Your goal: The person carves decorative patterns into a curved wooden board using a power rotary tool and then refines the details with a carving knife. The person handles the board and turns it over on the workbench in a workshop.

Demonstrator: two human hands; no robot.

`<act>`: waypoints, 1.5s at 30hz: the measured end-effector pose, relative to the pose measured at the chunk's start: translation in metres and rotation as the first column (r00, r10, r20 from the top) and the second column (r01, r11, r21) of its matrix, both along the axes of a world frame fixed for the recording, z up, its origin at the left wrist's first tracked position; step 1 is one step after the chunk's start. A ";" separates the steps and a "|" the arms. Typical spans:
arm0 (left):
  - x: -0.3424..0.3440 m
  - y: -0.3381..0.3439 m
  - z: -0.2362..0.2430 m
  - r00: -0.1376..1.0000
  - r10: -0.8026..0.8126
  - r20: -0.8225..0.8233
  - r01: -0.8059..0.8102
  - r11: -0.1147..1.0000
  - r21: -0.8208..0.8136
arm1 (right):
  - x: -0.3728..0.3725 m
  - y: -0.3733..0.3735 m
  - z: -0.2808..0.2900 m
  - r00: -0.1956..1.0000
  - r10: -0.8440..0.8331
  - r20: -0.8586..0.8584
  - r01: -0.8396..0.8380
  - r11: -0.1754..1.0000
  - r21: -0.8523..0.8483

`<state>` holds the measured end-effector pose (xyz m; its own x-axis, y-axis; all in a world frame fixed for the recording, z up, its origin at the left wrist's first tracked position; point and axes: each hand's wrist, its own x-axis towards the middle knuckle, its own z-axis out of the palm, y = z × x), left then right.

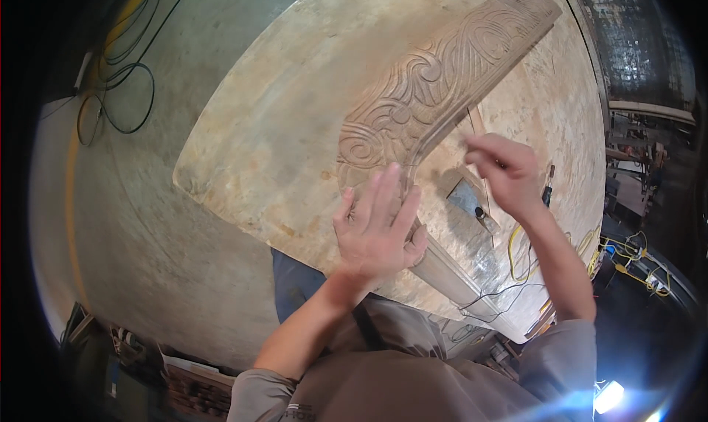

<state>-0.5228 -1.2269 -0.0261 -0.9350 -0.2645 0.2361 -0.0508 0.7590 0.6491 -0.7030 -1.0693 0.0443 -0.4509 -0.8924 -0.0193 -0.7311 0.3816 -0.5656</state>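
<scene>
A long wooden piece with carved scrolls [435, 82] lies slantwise on the pale worktable [251, 142]. Its narrow plain end runs down toward my body on the right. My left hand [376, 226] rests flat over the carved piece near its bend, fingers stretched and spread, gripping nothing. Raised just right of the piece, my right hand [505, 171] has its fingers curled together and slightly blurred; anything inside them is hidden. Below that hand on the table are a flat blue-grey piece [464, 199] and a thin strip [476, 119]. A dark-handled tool [547, 193] lies beyond my right wrist.
Yellow and black cords [516, 252] lie by my right forearm. A black cable [151, 97] loops over the floor at the far left. Cluttered shelving [634, 178] stands to the right, and a bright lamp [608, 398] shines at the lower right.
</scene>
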 end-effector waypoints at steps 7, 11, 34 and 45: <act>0.003 -0.008 0.002 0.997 -0.071 0.017 0.072 0.994 -0.083 | 0.082 0.001 0.020 0.813 -0.578 -0.070 0.582 0.808 0.089; 0.002 -0.007 0.000 0.994 -0.094 -0.052 0.090 0.993 -0.078 | 0.115 -0.004 0.008 0.730 -0.677 -0.092 0.682 0.731 0.027; 0.003 -0.014 0.000 0.986 -0.142 -0.082 0.135 0.988 -0.076 | 0.111 -0.029 0.019 0.841 -0.465 -0.278 0.523 0.831 0.193; 0.011 -0.016 0.006 0.987 0.109 -0.117 -0.053 0.914 0.403 | 0.122 -0.032 0.025 0.729 -0.684 0.007 0.679 0.724 0.120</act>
<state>-0.5114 -1.2430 -0.0201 -0.8734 -0.4362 0.2167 0.0070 0.4336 0.9011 -0.5813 -1.1017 0.0690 -0.9328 -0.3363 -0.1295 -0.2247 0.8237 -0.5206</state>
